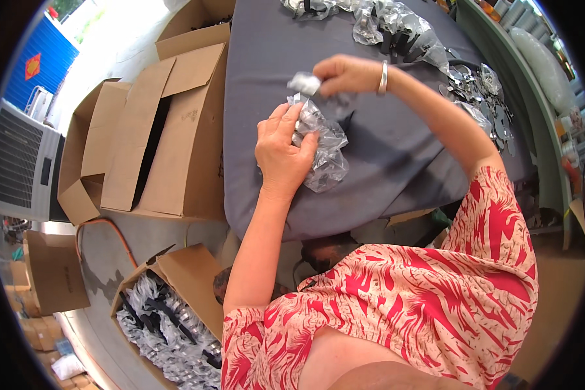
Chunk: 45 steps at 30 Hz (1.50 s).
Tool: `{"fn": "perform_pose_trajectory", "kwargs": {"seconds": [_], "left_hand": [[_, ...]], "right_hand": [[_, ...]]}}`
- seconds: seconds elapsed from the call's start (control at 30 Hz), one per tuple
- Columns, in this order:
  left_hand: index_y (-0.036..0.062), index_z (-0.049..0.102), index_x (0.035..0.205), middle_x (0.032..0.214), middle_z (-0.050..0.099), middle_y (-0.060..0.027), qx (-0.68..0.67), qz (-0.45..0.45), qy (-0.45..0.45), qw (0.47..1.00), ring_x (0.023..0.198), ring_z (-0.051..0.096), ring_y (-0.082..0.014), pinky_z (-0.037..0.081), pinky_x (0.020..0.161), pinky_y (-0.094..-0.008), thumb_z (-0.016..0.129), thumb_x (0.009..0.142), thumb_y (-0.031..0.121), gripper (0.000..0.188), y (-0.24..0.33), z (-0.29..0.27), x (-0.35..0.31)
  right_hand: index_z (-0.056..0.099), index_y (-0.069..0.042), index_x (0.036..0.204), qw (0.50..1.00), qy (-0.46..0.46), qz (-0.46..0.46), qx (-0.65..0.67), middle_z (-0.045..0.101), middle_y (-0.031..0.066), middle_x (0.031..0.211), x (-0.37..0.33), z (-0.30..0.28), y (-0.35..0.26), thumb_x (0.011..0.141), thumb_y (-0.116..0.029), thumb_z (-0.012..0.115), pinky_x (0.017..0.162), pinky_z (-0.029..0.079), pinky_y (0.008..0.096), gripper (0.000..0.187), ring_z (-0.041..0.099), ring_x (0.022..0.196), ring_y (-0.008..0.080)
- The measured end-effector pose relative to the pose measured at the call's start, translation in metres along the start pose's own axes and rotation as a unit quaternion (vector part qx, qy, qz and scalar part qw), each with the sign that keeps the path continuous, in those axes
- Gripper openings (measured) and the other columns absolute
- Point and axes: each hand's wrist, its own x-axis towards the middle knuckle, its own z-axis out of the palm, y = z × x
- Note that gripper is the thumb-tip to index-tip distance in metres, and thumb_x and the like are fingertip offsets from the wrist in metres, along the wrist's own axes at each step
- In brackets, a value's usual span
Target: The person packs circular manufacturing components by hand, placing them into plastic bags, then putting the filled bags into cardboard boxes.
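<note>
A clear, crinkled plastic bag [329, 161] lies on the grey cloth-covered table [260, 58], with shiny contents I cannot make out. My left hand [279, 153] is closed on its left side, fingers over the plastic and thumb toward me. Just beyond, my right hand [348, 73], with a silvery bangle at the wrist, is raised with its fingers curled in. A blurred whitish piece [304, 83] shows at those fingertips; whether it belongs to the bag I cannot tell. Something dark, partly hidden, sits by the bag's right edge.
Bagged parts with black pieces [396, 29] lie at the table's far side. Loose metal discs [494, 104] are heaped on the right, before a shelf [533, 84]. Left of the table stands a big cardboard box [195, 149]. A carton of bagged parts [169, 325] sits lower left.
</note>
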Motion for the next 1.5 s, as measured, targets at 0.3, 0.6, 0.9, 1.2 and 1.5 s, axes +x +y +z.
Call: {"fn": "perform_pose_trajectory", "kwargs": {"seconds": [0.3,0.6,0.9,1.2,1.5], "left_hand": [[0.0156,0.061,0.114,0.114,0.052,-0.0141,0.113,-0.018,-0.131,0.985,0.096,0.055,-0.0313,0.049,0.076,-0.0384,0.067,0.067,0.018,0.048,0.013,-0.013,0.010],[0.0149,0.061,0.114,0.118,0.054,-0.0118,0.066,-0.013,-0.125,0.990,0.089,0.055,-0.0286,0.049,0.073,-0.0353,0.068,0.064,0.013,0.051,0.015,-0.015,0.010],[0.0139,0.061,0.113,0.116,0.055,-0.0119,0.061,-0.007,-0.113,0.992,0.085,0.054,-0.0280,0.049,0.072,-0.0357,0.068,0.062,0.012,0.051,0.016,-0.014,0.006],[0.0130,0.061,0.113,0.117,0.055,-0.0113,0.060,-0.023,-0.124,0.990,0.092,0.055,-0.0297,0.047,0.078,-0.0370,0.067,0.064,0.012,0.050,0.016,-0.017,0.007],[0.0163,0.063,0.109,0.114,0.056,-0.0108,0.062,-0.006,-0.099,0.993,0.085,0.055,-0.0292,0.049,0.071,-0.0373,0.066,0.063,0.014,0.046,0.011,-0.014,0.009]], "right_hand": [[0.056,0.002,0.100,0.986,-0.050,-0.046,0.153,0.059,0.0007,0.090,-0.009,0.039,0.019,0.088,-0.018,0.055,0.074,0.044,0.0233,0.023,0.050,0.083,0.0054],[0.065,-0.003,0.088,0.795,0.518,0.140,-0.281,0.064,0.0204,0.086,0.032,-0.084,0.069,0.075,-0.020,0.062,0.074,0.050,0.0384,0.021,0.062,0.080,0.0342],[0.062,-0.011,0.091,0.804,0.320,0.292,-0.408,0.065,0.0109,0.096,0.040,-0.141,0.113,0.074,-0.010,0.055,0.080,0.049,0.0385,0.018,0.061,0.096,0.0262],[0.055,-0.005,0.111,0.895,0.396,0.002,-0.208,0.062,0.0114,0.079,0.020,-0.115,0.051,0.071,-0.009,0.059,0.068,0.047,0.0287,0.040,0.059,0.074,0.0186],[0.049,0.003,0.115,0.997,0.067,-0.015,0.037,0.058,-0.0006,0.090,-0.001,0.000,0.022,0.078,-0.001,0.055,0.064,0.044,0.0190,0.038,0.052,0.077,0.0037]]}}
